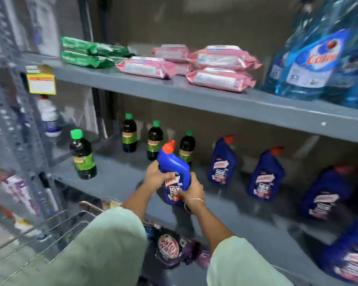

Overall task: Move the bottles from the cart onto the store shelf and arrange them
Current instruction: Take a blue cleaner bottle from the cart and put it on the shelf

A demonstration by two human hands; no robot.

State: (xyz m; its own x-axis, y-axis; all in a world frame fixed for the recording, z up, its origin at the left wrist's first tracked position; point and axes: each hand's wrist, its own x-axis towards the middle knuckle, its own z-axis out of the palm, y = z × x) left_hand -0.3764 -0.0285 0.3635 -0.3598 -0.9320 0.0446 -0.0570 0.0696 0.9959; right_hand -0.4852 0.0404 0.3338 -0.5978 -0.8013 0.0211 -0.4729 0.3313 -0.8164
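Both hands, left hand (157,176) and right hand (191,189), gripped one blue toilet-cleaner bottle (174,172) upright over the grey lower shelf (120,178), just before three green-capped dark bottles (155,140)

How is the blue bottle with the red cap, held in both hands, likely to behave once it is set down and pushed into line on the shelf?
The blue bottle looks like rigid plastic, so it should probably keep its shape under the left hand and right hand. Its glossy surface may be somewhat slippery. Tall with an angled red cap, it might tip if pushed high up.
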